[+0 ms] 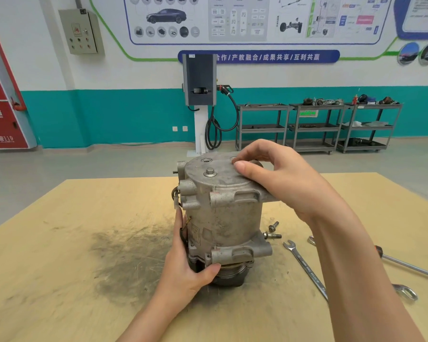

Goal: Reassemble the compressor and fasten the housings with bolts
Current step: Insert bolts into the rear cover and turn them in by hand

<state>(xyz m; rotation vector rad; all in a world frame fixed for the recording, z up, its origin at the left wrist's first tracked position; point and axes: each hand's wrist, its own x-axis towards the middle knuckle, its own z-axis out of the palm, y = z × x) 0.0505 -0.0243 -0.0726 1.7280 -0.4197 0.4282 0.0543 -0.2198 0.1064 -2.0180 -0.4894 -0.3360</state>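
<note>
A grey metal compressor stands upright on the wooden table, its pulley end down. One bolt sits in the top housing, and an empty bolt hole shows beyond it. My left hand grips the lower left side of the compressor, thumb under a mounting lug. My right hand is over the top housing, fingers curled down at the far right edge; what the fingertips pinch is hidden. Two loose bolts lie on the table just right of the compressor.
A combination wrench lies to the right of the compressor, partly under my right forearm. A screwdriver lies further right. A dark grease smear marks the table on the left. Shelving carts and a charging post stand by the wall.
</note>
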